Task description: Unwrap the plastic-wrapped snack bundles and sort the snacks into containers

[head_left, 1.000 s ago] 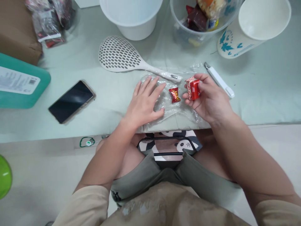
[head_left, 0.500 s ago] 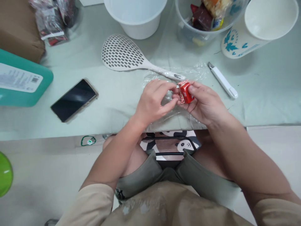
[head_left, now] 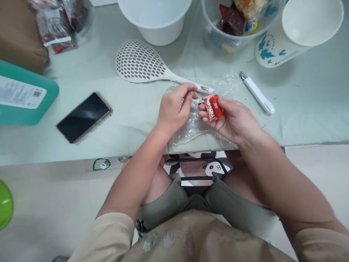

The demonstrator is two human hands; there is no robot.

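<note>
My right hand holds a small red wrapped candy, thumb on top and fingers underneath. The wrapper has a patterned red-and-white part on its left side. Just left of it, apart from the candy, is my left hand, its fingers curled in and the tips close together. Whatever those fingertips may hold is hidden. A crumpled clear plastic sheet lies under both hands. The handle end of a white slotted skimmer reaches in beside the left fingertips.
A phone lies left, near a green container. Behind are packaged snacks, a white tub, a clear bowl with snacks and a tilted paper bucket. A white utility knife lies right.
My left hand has drawn back leftward from the candy, and its fingers have curled in. My right hand still holds the candy, turned so more of the patterned wrapper shows.
</note>
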